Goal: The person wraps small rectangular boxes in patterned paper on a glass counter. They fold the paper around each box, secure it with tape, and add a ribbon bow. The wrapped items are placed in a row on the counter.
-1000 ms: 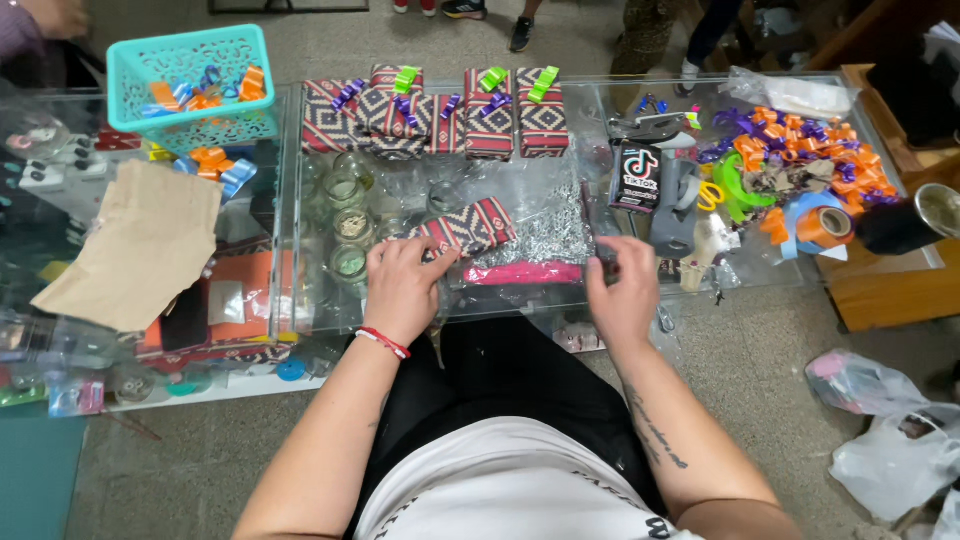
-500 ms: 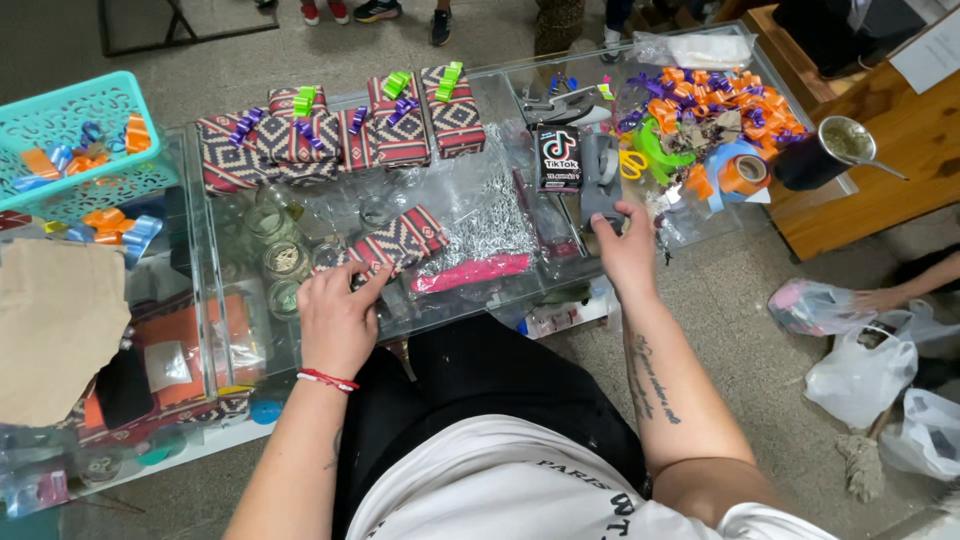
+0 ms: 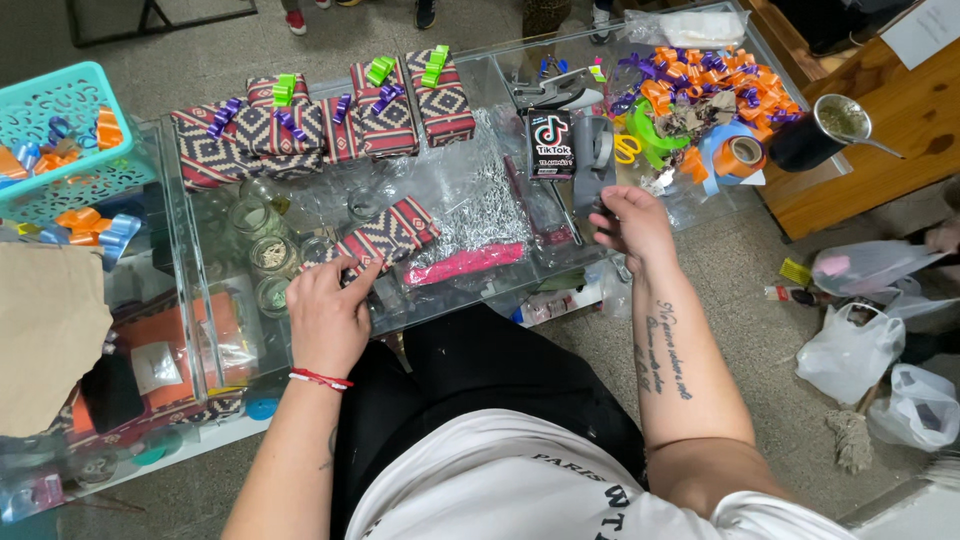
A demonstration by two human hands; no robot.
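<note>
A small box wrapped in red, black and cream woven-pattern paper [image 3: 385,235] lies on the glass tabletop [image 3: 450,290], the left hand [image 3: 328,312] pressing it with spread fingers. The right hand [image 3: 632,222], fingers curled, reaches a grey tape dispenser [image 3: 596,158]; its grip is unclear. Finished bow-topped boxes [image 3: 330,115] sit behind.

the scene is evenly and fairly brightly lit by soft overhead light, with only faint, diffuse shadows under the arms and beneath the glass counter [image 3: 470,300]. pale glare and reflections spread over the glass and the crinkled clear wrap [image 3: 480,200], washing out some of what lies below. focus is mostly crisp in the middle, the right hand [image 3: 632,222] is slightly smeared, and the wide lens bends lines at the edges.
</note>
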